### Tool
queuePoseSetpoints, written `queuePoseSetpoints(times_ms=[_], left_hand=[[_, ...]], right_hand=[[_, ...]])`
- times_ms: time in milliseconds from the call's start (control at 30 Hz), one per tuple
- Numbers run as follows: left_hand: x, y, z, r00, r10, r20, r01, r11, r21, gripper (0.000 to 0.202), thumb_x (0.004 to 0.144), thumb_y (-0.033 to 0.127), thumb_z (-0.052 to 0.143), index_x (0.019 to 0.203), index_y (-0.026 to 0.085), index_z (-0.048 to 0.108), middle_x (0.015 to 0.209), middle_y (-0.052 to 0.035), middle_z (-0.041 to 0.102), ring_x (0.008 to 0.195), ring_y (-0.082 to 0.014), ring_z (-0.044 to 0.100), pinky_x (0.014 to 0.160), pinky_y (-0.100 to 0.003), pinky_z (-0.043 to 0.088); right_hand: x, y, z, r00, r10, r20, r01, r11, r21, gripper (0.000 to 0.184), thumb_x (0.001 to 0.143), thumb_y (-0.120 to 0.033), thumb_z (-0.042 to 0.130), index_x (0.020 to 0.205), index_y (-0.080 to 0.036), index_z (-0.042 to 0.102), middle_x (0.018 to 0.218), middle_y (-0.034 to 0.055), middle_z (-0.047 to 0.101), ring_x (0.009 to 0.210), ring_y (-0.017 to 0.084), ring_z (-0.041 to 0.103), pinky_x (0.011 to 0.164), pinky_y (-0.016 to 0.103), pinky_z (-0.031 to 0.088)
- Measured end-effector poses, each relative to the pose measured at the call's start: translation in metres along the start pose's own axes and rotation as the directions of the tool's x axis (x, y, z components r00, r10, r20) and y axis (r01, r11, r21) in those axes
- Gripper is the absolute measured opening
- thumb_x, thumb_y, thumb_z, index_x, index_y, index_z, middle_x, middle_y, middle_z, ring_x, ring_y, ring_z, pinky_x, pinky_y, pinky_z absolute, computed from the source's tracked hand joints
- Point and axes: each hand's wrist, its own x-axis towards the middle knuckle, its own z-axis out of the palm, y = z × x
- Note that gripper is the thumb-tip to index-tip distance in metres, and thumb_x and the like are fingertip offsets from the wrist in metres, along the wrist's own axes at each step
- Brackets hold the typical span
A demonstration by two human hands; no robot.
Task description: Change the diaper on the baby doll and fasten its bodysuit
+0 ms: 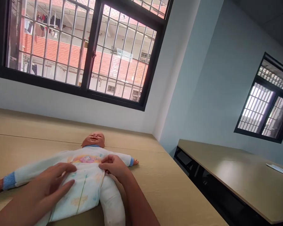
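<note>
A baby doll (93,140) lies on its back on a light wooden table (167,188), arms spread, dressed in a white printed top with blue cuffs. My left hand (50,185) lies flat on the doll's belly with fingers stretched out. My right hand (114,166) rests on the doll's chest at its right side, fingers curled and pinching the cloth of the top. One white leg (112,201) of the doll points toward me.
A second wooden table (238,175) stands to the right across a dark gap, with a flat paper-like thing (279,169) on its far end. A barred window (85,47) is in the wall behind the doll, another window (266,100) at right.
</note>
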Motion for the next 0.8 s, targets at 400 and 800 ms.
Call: queuePoseSetpoints(times_ms=[400,800], left_hand=[[-0.048,-0.017,0.019,0.993,0.116,0.002,-0.116,0.993,0.01,0.048,0.099,0.045,0.058,0.146,0.04,0.052,0.168,-0.0032,0.042,0.146,-0.0329,0.052,0.121,-0.05,0.048],[-0.063,-0.017,0.022,1.0,0.012,0.006,-0.012,0.998,-0.069,0.048,0.098,0.036,0.057,0.146,0.041,0.06,0.16,0.0001,0.053,0.142,-0.0349,0.055,0.118,-0.047,0.052]], right_hand=[[0.001,-0.016,0.049,0.99,-0.132,0.041,0.136,0.878,-0.458,0.018,0.082,-0.022,0.078,0.085,-0.018,0.061,0.073,-0.0041,0.055,0.068,0.012,0.05,0.063,0.025,0.038],[0.015,-0.069,0.118,0.825,-0.226,0.518,0.54,0.588,-0.602,0.013,0.089,-0.018,0.063,0.089,-0.027,0.073,0.103,0.001,0.068,0.098,0.02,0.062,0.089,0.03,0.046]])
